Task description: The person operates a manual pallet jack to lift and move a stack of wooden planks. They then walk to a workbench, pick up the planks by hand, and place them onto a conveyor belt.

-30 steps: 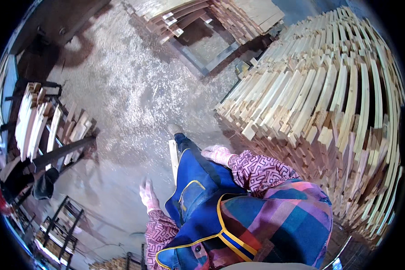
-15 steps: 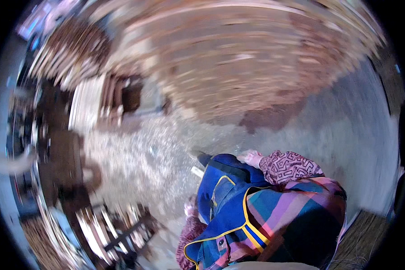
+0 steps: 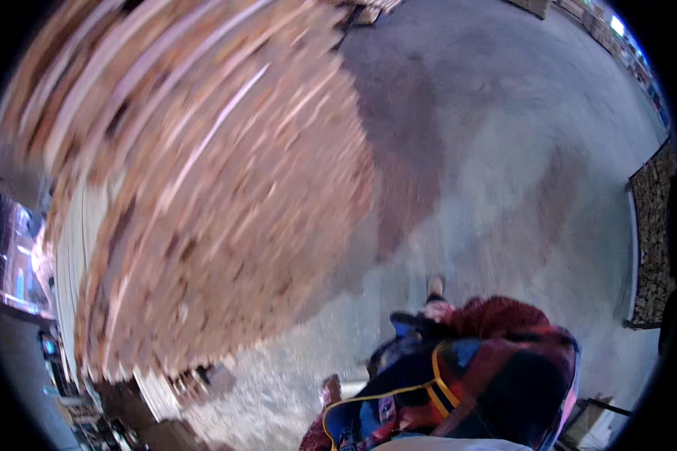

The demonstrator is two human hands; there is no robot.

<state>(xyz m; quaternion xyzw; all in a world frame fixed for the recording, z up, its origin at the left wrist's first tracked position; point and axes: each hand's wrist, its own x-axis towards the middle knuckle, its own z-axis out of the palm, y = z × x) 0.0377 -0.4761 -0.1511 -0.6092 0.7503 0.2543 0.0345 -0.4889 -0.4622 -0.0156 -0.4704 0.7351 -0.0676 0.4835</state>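
Keep the maroon-sleeved left hand (image 3: 331,388) and maroon-sleeved right hand (image 3: 440,310) clear of the tall brown wooden-board stack (image 3: 233,225); I cannot tell either grip's state.

The light is dim and cool over the broad grey concrete floor (image 3: 496,135), brighter toward its near left edge, where pale flecks (image 3: 267,383) glint. A small white glare spot (image 3: 617,25) burns beyond the floor's far right edge, and violet-blue brightness (image 3: 24,259) shows past the left edge. A dark reddish patch (image 3: 406,158) borders the tall stack of brown wooden boards (image 3: 233,195); whether shadow or stain is unclear. Blur streaks the stack diagonally. The wearer's dark multicoloured plaid garment (image 3: 511,383) sinks into shade; the left hand (image 3: 330,388) and right hand (image 3: 440,310) are smeared, their fingers indistinct. Fisheye distortion bows the boards, and the frame's corners fall black.
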